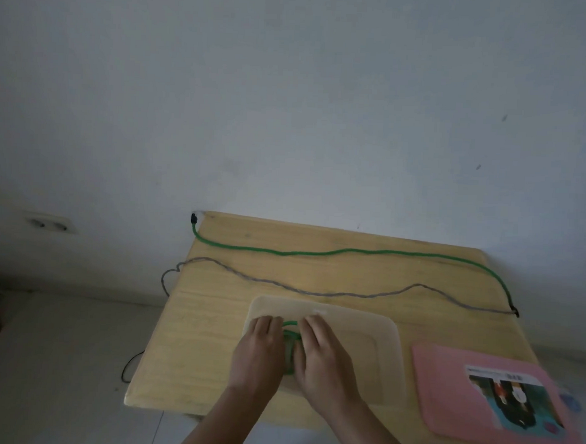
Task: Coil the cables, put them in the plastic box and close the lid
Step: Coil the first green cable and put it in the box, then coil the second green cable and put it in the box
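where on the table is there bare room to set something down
Bare wood lies left of the plastic box, toward the table edge, and along the back beyond the green cable. Crowded: the pink lid fills the right front.

green cable [350, 252] | grey cable [315, 292] | pink lid [452, 386] | translucent box [364, 327] | tan table [215, 318]

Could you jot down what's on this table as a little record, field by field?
surface: wooden table against a pale wall
box: translucent plastic box, open
lid: pink lid, lying right of the box
coiled cable: green coil in the box
left hand: pressing on the coil
right hand: pressing on the coil
loose cables: long green cable and grey cable, both uncoiled behind the box
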A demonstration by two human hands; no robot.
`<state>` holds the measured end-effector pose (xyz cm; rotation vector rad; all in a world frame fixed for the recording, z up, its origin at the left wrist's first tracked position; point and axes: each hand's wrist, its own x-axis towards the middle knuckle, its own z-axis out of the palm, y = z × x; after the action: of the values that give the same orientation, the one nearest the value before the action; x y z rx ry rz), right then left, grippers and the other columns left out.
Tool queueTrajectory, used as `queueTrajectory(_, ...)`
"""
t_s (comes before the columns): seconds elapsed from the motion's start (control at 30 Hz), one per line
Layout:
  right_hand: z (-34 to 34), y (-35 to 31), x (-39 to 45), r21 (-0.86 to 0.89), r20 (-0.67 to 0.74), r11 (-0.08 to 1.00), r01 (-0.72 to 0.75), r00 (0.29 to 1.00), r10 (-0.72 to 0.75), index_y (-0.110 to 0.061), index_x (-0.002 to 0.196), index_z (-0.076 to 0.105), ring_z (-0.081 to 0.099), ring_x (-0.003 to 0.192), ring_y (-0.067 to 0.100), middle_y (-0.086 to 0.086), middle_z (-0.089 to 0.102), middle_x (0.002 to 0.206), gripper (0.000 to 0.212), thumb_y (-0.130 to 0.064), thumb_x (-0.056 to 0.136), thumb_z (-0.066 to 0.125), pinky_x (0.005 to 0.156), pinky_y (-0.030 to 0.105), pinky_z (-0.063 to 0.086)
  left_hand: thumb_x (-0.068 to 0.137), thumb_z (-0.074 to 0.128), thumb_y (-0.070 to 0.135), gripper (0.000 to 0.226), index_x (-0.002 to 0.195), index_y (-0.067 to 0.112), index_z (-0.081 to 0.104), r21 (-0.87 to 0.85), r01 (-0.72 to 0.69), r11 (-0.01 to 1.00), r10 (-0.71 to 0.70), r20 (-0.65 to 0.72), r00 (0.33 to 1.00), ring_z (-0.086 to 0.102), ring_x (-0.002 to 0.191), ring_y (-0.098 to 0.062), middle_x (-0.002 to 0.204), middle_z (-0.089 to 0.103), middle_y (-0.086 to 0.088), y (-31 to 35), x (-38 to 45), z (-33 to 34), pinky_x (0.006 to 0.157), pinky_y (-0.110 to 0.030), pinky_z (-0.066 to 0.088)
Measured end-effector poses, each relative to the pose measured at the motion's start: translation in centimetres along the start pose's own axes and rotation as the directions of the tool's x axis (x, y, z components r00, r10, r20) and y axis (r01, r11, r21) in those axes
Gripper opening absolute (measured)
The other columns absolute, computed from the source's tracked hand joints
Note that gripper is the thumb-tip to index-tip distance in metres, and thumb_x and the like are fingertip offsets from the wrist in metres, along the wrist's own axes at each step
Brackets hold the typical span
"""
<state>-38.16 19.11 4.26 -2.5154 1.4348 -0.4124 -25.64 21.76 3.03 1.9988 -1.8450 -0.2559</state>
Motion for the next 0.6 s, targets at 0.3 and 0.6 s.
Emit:
queueTrajectory(0.3, 0.4, -1.6, 9.4, -0.037, -0.065, 0.986, 0.16, 0.985, -0.162, -0.002, 0.116, 0.061, 0.06, 0.112, 0.022, 0.01, 0.064, 0.118, 0.041, -0.025, 0.086, 0.048, 0.087, 0.03, 0.051, 0.075, 0.065, -0.005, 0.021, 0.095, 0.002, 0.066, 0.034, 0.15, 0.988, -0.14, -0.208, 0.968, 0.064, 0.076, -0.033, 0.083, 0.067, -0.015, -7.7, 7.0, -6.3, 0.054, -0.034, 0.052)
queueTrajectory(0.6, 7.8, -4.5, 21.6, -0.068, -0.065, 0.985, 0.156, 0.985, -0.161, -0.003, 0.103, 0.069, 0.068, 0.094, 0.021, 0.008, 0.069, 0.104, 0.036, -0.014, 0.068, 0.072, 0.069, 0.026, 0.056, 0.076, 0.062, -0.009, 0.033, 0.108, -0.001, 0.064, 0.045, 0.093, 0.995, -0.088, -0.093, 0.992, 0.063, 0.091, -0.035, 0.097, 0.067, -0.019, -20.0, 15.4, -4.9, 0.061, -0.04, 0.054)
